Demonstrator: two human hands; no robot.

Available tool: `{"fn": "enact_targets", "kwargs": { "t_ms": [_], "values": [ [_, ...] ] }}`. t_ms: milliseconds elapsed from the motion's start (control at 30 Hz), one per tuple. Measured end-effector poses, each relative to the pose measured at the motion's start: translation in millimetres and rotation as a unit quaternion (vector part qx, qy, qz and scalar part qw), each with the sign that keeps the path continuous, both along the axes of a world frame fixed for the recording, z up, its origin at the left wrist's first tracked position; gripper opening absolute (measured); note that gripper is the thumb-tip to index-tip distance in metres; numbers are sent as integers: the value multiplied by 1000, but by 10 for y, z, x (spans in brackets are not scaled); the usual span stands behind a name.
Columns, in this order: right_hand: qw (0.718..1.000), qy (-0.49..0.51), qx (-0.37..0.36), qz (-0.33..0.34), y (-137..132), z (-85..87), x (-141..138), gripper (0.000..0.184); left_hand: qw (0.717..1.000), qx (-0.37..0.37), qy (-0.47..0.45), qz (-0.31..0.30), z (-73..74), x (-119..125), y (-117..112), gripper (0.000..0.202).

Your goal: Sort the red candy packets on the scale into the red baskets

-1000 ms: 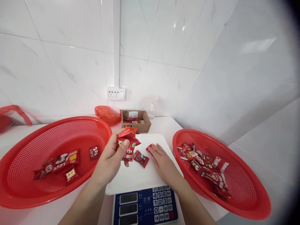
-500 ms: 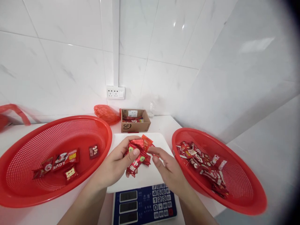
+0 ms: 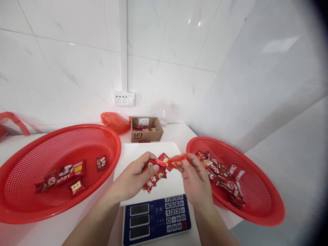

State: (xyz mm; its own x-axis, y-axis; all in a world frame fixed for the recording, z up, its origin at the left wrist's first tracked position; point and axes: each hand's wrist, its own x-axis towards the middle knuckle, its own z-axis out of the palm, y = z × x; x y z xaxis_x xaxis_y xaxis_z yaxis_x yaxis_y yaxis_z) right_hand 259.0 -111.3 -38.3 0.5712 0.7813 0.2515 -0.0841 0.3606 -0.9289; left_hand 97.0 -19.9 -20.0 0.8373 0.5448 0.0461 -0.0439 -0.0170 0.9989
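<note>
Above the white pan [image 3: 164, 196] of a digital scale, my left hand [image 3: 134, 176] is closed around several red candy packets [image 3: 153, 176] with green and white print. The thumb presses on top of them. My right hand [image 3: 197, 179] pinches an orange-red candy packet [image 3: 178, 161] between thumb and fingers, to the right of the bunch. The left end of this packet touches or overlaps the packets in the left hand. Below both hands lies the scale's blue panel [image 3: 157, 212], with dark displays and number keys.
A red oval basket [image 3: 25, 164] with several packets stands at left. Another red basket [image 3: 266, 194], holding more packets, is at right. Behind the scale are a cardboard box [image 3: 151, 136] with red packets, a red plastic bag [image 3: 115, 123] and a clear bag [image 3: 164, 116] near the wall.
My right hand has moved right and now pinches the orange-red packet, drawn out sideways from the bunch. The left hand keeps its packets, shifted slightly right. The view has shifted a little.
</note>
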Motion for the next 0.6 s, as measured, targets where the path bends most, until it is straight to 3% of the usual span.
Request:
{"fn": "enact_targets", "kwargs": {
  "t_ms": [133,233,300,400,500,600],
  "values": [
    [965,257,-22,54,13,40,92,33,998,1,-22,57,-13,28,30,31],
    [936,324,-71,116,2,5,86,35,997,1,-33,74,-29,37,35,32],
    [944,277,-88,157,-17,-53,31,33,996,6,-40,74,-40,36,28,32],
    [970,93,-115,191,-50,-136,-79,40,997,4,-39,68,-50,34,10,33],
    [972,-88,-154,156,-70,-167,-151,34,998,5,-37,54,-50,40,-5,33],
    [970,-141,-165,114,-77,-157,-160,29,998,8,-41,48,-40,51,-10,33]
  ]
}}
